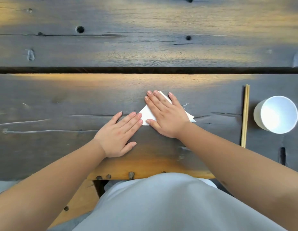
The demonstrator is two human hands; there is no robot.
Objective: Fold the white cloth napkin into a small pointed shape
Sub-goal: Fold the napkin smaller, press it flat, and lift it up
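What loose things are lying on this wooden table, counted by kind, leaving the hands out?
Folded white napkin: 1
Wooden chopsticks: 2, side by side
White cup: 1
Total: 4

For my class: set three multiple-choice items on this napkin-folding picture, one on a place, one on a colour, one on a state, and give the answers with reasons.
1. Where do the chopsticks lie?
A. between napkin and cup
B. left of both hands
C. inside the cup

2. What colour is the cup?
A. red
B. white
C. black

3. How is the napkin now?
A. spread out flat, unfolded
B. folded, pressed under flat hands
C. lifted in the air

Answers: 1 A, they lie just left of the cup; 2 B, its wall and inside are white; 3 B, the right hand covers it and the left hand touches its edge on the table.
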